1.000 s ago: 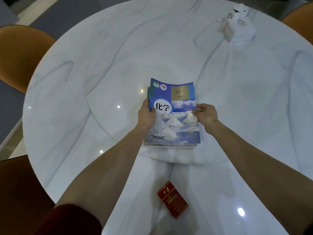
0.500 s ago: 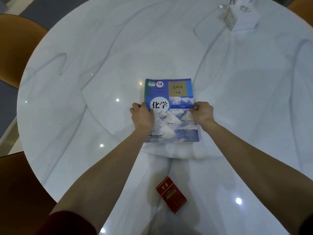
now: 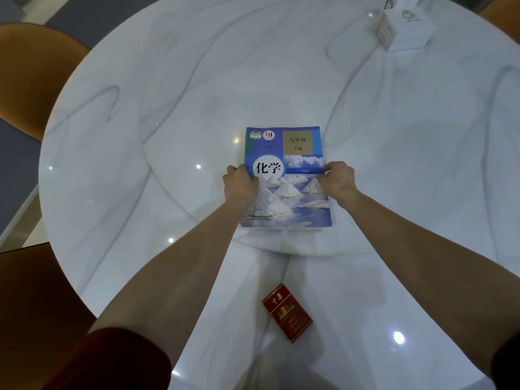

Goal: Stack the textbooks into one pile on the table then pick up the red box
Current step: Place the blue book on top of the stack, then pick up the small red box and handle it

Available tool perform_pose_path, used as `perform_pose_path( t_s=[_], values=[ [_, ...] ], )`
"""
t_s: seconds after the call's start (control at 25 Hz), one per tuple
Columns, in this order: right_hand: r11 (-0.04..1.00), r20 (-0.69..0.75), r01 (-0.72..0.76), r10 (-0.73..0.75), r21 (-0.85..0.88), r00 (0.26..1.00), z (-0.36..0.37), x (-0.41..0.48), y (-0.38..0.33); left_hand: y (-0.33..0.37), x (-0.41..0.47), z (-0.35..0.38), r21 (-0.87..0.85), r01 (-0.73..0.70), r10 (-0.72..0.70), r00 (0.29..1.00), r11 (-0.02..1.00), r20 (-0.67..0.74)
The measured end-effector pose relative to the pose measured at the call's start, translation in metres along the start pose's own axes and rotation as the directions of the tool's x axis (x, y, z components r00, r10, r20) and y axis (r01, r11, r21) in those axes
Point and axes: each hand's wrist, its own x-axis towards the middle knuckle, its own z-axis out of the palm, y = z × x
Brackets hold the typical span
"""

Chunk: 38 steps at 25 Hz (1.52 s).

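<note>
Textbook pile (image 3: 292, 198) lies flat near table centre, top cover blue with white salt mounds, clouds and a white circle reading 化学, a tan label at its upper right; edges of a lower book peek out along the near side. Red box (image 3: 287, 312), a small flat pack with gold print, lies flat and skewed nearer the person, well apart from the pile.

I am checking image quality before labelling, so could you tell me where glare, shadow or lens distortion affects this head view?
Head view: small bright glare spots dot the glossy table, the largest near the red box; soft forearm shadows fall around that box; wide-angle distortion bows the table rim; the textbook cover between the left hand and right hand is sharp, while the white box looks softer.
</note>
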Motion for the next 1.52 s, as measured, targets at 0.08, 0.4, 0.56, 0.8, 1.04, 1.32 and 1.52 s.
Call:
perform_pose_path(
  t_s=[0.08,0.4,0.56,0.8,1.04,1.32,1.52],
  values=[
    [1.0,0.005,0.009,-0.009,-0.026,1.0,-0.003,-0.006,0.002,-0.005,-0.007,-0.005,-0.051,-0.029,0.028,1.0,0.998,-0.006],
    [0.867,0.073,0.292,-0.287,-0.404,0.955,-0.021,-0.062,0.024,-0.013,-0.067,-0.009,0.103,-0.27,0.273,0.962,0.957,-0.013],
    [0.796,0.113,0.422,-0.417,-0.433,0.902,-0.015,-0.108,0.041,-0.023,-0.115,-0.001,0.135,-0.351,0.356,0.934,0.927,-0.019],
    [0.781,0.232,0.502,-0.445,-0.372,0.865,0.013,-0.171,0.067,-0.054,-0.184,0.024,0.132,-0.4,0.399,0.916,0.907,0.033],
    [0.849,0.342,0.433,-0.327,-0.303,0.881,0.035,-0.206,0.096,-0.094,-0.234,0.057,0.183,-0.366,0.33,0.923,0.912,0.2],
    [0.923,0.359,0.315,-0.223,-0.221,0.906,0.064,-0.228,0.112,-0.106,-0.258,0.086,0.215,-0.378,0.342,0.921,0.901,0.186],
    [0.963,0.294,0.226,-0.176,-0.148,0.939,0.073,-0.234,0.112,-0.105,-0.258,0.088,0.129,-0.361,0.331,0.92,0.924,0.208]
  ],
)
